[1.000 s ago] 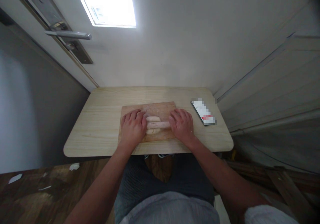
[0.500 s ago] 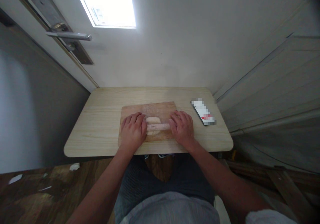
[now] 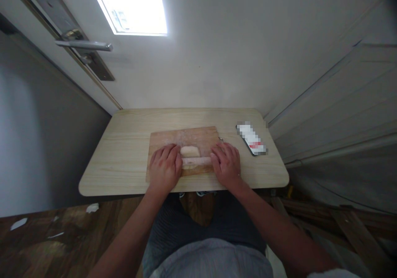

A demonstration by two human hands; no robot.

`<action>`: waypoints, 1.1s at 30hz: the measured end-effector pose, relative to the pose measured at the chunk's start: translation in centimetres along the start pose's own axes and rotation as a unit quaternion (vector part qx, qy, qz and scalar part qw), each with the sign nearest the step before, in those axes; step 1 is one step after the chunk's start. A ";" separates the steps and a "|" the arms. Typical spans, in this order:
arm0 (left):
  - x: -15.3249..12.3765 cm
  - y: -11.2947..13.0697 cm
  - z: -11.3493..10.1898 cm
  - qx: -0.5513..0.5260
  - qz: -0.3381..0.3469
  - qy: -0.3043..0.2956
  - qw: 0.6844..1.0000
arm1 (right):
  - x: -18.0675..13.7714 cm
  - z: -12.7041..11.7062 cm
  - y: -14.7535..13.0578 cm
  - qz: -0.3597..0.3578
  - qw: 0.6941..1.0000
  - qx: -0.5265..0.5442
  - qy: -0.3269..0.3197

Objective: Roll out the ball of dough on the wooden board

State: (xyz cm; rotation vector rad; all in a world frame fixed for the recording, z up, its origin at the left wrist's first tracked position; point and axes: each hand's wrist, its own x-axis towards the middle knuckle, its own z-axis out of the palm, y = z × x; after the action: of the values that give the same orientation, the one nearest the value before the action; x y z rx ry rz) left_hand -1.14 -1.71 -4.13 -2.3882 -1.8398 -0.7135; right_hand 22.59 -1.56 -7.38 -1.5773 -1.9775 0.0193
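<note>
A wooden board (image 3: 192,136) lies on a small light-wood table (image 3: 124,145). On the board is a pale flat piece of dough (image 3: 190,150). Over its near edge lies a thin wooden rolling pin (image 3: 196,161). My left hand (image 3: 164,169) rests palm down on the pin's left end, fingers stretched forward. My right hand (image 3: 226,162) presses flat on the pin's right end in the same way. Both ends of the pin are hidden under my palms.
A phone (image 3: 252,138) lies on the table to the right of the board. A white door with a metal lever handle (image 3: 83,45) and a bright window pane stands behind the table. My knees are under the table's near edge; scraps lie on the dark wooden floor at left.
Both hands have drawn the rolling pin toward me, from the middle of the dough to its near edge. More of the dough now shows beyond the pin.
</note>
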 end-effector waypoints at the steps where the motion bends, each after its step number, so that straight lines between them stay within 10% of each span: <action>1: -0.1 0.0 0.1 0.000 0.003 0.000 1.000 | -0.1 0.0 0.0 -0.001 1.000 0.002 -0.001; 33: -3.5 1.2 0.2 0.007 -0.064 0.023 0.998 | -2.9 -1.3 -1.3 0.001 0.999 0.045 0.002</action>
State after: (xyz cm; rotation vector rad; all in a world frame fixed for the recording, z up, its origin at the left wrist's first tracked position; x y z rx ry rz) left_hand -0.66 -5.15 -5.31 -2.2435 -1.9865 -0.7561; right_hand 22.34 -5.01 -7.07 -1.5202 -1.9449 0.1061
